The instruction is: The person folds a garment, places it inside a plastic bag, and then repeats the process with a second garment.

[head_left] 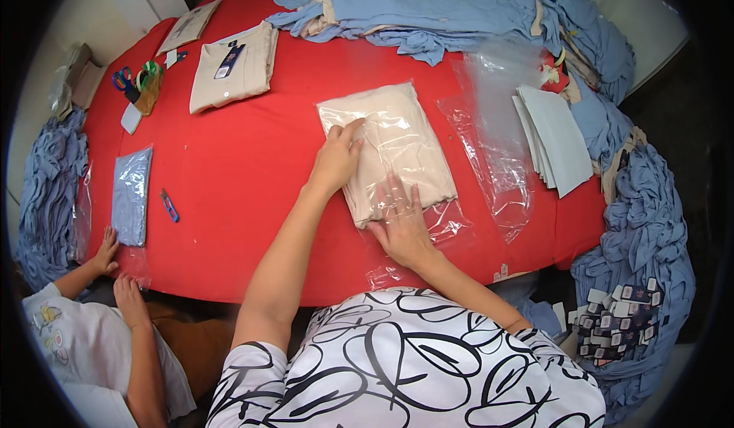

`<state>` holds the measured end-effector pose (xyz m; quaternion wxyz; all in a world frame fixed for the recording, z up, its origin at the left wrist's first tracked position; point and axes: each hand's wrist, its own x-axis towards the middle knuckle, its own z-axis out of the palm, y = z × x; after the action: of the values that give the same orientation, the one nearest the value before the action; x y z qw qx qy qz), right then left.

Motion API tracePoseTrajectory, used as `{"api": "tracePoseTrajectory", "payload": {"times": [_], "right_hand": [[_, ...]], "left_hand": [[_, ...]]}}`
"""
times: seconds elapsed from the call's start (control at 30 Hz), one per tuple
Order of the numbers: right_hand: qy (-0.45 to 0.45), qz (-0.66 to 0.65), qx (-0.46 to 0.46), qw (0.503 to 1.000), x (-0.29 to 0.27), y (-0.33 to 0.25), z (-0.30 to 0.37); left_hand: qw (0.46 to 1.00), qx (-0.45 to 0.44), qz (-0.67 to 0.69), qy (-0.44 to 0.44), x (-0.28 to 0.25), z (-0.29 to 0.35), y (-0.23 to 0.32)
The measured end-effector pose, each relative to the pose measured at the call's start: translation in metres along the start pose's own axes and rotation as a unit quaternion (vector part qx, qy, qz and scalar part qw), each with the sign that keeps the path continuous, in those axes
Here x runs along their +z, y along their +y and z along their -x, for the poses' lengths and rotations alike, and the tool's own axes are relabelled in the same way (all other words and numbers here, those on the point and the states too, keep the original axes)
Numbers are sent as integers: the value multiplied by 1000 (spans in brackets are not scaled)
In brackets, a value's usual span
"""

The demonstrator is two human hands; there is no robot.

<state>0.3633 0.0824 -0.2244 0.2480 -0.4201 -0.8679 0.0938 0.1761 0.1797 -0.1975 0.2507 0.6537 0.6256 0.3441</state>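
A folded cream garment (409, 141) lies in a clear plastic bag (367, 107) on the red-covered table in front of me. My left hand (336, 157) rests on the bag's left side, its fingers slightly bent and apart on the plastic. At the near end, my right hand (401, 229) lies on the garment with its fingers stretched out. Plastic shines over those fingertips; whether they are inside the bag's mouth or just under a loose flap, I cannot tell. The bag's loose clear end (443, 225) spreads toward me past the garment.
Empty clear bags (497, 130) and white sheets (554, 137) lie to the right. Blue garments (428, 8) are heaped behind. Another folded cream garment (233, 69) with a dark tag sits far left, near scissors (125, 82). A blue cutter (170, 206) and a co-worker's hands (103, 256) are at left.
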Motion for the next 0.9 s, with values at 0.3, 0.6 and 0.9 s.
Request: {"api": "tracePoseTrajectory", "payload": {"times": [0.3, 0.6, 0.9], "right_hand": [[-58, 37, 24, 997, 5, 8, -20], [-34, -16, 19, 999, 2, 10, -23], [-44, 86, 99, 990, -3, 4, -46]], "left_hand": [[999, 11, 14, -31, 0, 2, 6], [998, 11, -42, -38, 4, -3, 5], [999, -19, -33, -31, 0, -6, 12]]}}
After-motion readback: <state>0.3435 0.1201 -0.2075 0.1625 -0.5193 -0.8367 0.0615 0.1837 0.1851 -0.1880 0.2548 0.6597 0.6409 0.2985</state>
